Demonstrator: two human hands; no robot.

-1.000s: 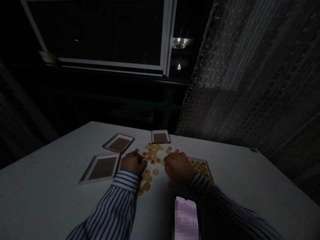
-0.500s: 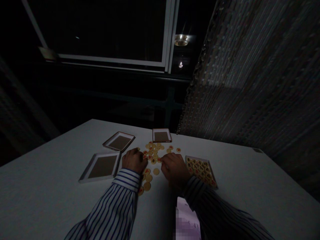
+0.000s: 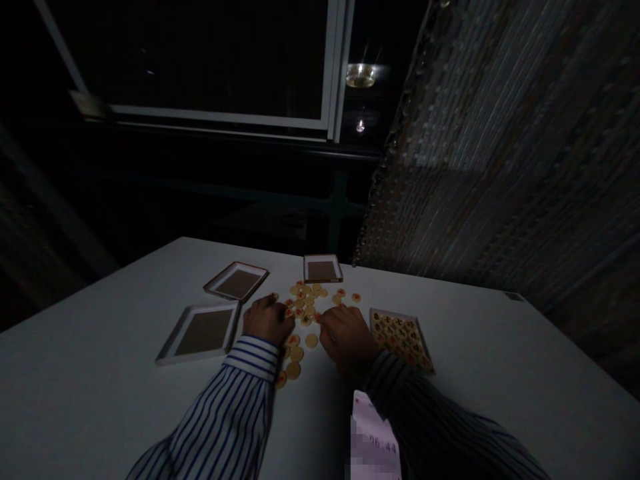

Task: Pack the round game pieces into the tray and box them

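Round wooden Chinese chess pieces (image 3: 306, 291) lie loose in a scattered pile on the white table, some with red or black characters up, others blank side up. My left hand (image 3: 267, 321) rests at the pile's left edge, fingers curled inward; what they hold, if anything, is hidden. On the opposite side, my right hand (image 3: 347, 333) has its fingertips pinched at a red-marked Chinese chess piece (image 3: 317, 317). Several more pieces (image 3: 293, 370) lie nearer me beside my left wrist. To the right of my right hand, a shallow box (image 3: 427, 347) holds rows of pieces with characters up.
Two shallow trays, a white-rimmed one (image 3: 173, 340) and a brown-edged one (image 3: 210, 287), lie left of the pile. Another box (image 3: 340, 275) stands behind it. A lit phone (image 3: 370, 420) shows below my right forearm. A bead curtain (image 3: 450, 187) hangs beyond the table.
The camera view has shifted slightly. Both hands stay in nearly the same place by the pile, and the phone screen now shows clock digits.
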